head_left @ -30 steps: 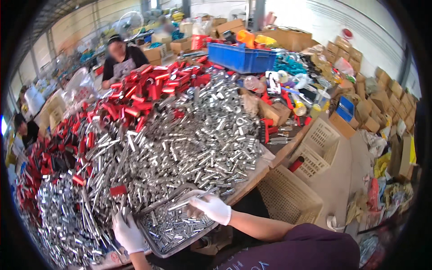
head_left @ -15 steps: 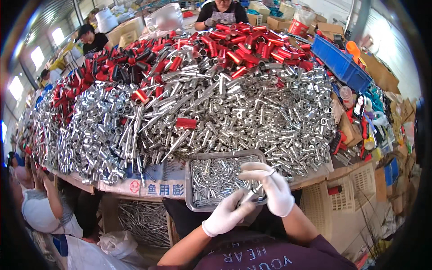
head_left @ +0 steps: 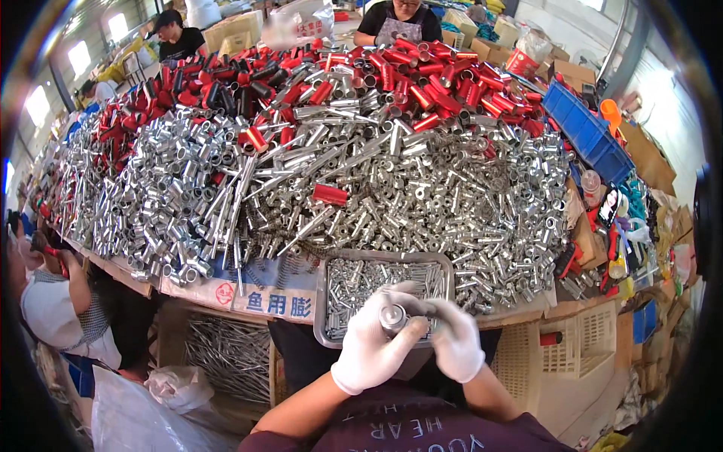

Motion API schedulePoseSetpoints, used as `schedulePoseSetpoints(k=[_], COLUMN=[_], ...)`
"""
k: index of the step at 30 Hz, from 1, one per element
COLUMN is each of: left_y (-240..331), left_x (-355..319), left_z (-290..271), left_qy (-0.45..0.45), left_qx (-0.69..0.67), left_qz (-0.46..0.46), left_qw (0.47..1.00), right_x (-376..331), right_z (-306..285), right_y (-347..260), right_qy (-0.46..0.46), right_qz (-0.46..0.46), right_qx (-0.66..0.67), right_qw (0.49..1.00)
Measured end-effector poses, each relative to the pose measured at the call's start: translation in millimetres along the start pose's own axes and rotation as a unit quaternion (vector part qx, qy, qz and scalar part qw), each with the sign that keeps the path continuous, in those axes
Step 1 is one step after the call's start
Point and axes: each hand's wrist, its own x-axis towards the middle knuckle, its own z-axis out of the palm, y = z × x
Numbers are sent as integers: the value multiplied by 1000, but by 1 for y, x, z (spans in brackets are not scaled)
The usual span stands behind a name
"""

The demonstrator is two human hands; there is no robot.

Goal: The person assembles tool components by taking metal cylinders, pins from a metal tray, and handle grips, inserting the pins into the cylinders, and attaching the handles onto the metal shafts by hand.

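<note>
In my gloved left hand (head_left: 376,339) is a silver metal cylinder (head_left: 392,316), its round end turned up between thumb and fingers. My gloved right hand (head_left: 456,343) is close beside it on the right, its fingers bent toward the part and smeared by motion; whether they hold anything does not show. Both hands are over the near edge of a grey metal tray (head_left: 388,255), partly covering it. Small silver screws and pins (head_left: 350,286) fill the tray.
Silver fittings (head_left: 444,196) are heaped behind the tray, with silver sleeves (head_left: 162,196) to the left and red tubes (head_left: 429,79) farther back. A blue bin (head_left: 587,132) stands at the right. Co-workers (head_left: 399,22) sit across the table and at the left. Cream crates (head_left: 580,343) stand below right.
My left hand has risen and turned the cylinder's round end upward. The right hand has come down from over the tray to beside the part. The view has shifted slightly.
</note>
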Motion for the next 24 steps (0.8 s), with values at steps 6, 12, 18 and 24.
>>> schedulePoseSetpoints(k=[6,12,18,24], left_y=[5,9,-4,20], left_x=[-6,0,12,19], left_z=[4,-23,-57,-75], left_qy=[12,270,280,-83], left_qx=[-201,-244,172,532], left_qz=[-105,-114,67,193], left_qw=[974,925,942,821], right_x=[-13,-2,17,36], right_z=[36,42,35,21], right_y=[9,-2,1,0], right_qy=[-77,-96,-21,13], right_qz=[228,-31,-93,-189], right_qx=[229,-201,-264,-335], right_qw=[943,974,960,923])
